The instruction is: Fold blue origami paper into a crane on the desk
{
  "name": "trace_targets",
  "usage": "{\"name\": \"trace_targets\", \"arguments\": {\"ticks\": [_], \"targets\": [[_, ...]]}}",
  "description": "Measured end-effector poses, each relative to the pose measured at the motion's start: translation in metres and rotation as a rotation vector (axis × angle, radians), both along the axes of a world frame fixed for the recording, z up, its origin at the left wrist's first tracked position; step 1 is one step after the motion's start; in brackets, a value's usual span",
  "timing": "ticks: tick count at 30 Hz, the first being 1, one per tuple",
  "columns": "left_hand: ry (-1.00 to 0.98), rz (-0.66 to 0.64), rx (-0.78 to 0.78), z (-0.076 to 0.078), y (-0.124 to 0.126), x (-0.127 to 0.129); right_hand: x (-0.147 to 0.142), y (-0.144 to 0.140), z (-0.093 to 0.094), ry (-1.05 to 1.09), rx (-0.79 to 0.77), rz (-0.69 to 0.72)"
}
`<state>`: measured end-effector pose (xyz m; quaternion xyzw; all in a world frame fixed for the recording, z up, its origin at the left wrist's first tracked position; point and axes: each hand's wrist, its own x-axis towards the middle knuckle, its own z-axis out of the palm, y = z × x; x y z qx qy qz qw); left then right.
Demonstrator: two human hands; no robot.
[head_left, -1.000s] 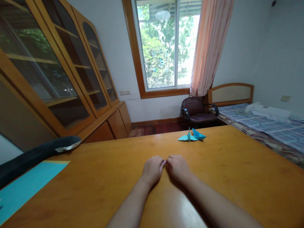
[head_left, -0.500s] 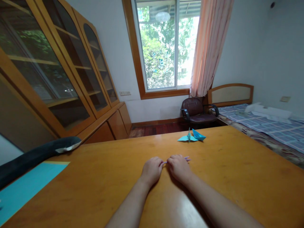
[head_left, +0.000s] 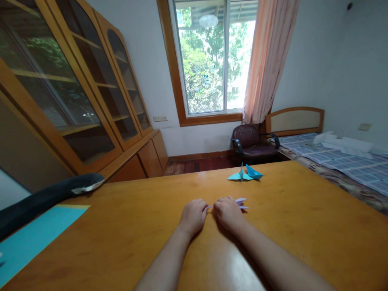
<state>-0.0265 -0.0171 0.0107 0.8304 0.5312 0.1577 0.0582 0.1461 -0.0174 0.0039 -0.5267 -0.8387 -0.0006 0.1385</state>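
Note:
A piece of folded purple paper is held between my two hands, low over the wooden table. My left hand pinches its thin left end. Closed around its middle is my right hand, which hides most of the folds. Pointed purple flaps stick out past the right side of that hand. Farther back on the table stand a light-blue paper crane and a darker blue folded-paper piece, side by side.
The wooden table spans the foreground. At its left lie a turquoise sheet and a dark, long padded object. Beyond the far edge are a brown armchair, a bed and a glass-doored cabinet.
The purple flaps beyond my right hand have spread wider apart and show more. Both hands stay almost in the same place, still gripping the paper.

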Motion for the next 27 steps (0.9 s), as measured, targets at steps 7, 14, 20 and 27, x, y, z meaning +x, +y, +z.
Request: {"name": "trace_targets", "arguments": {"ticks": [7, 14, 20, 27], "targets": [[0.011, -0.004, 0.004, 0.0000, 0.0007, -0.0019, 0.0017, 0.0018, -0.0036, -0.016, -0.004, -0.006], [0.022, -0.001, 0.043, 0.0005, -0.0009, -0.0002, 0.0014, 0.0014, -0.0044, 0.002, 0.022, -0.005], [-0.018, 0.015, 0.058, -0.0026, -0.0021, -0.0004, -0.0002, -0.0001, -0.0047, 0.000, 0.004, 0.011], [-0.002, -0.094, 0.010, -0.0053, -0.0007, 0.0006, -0.0040, -0.0015, -0.0080, 0.011, 0.004, 0.053]]}}
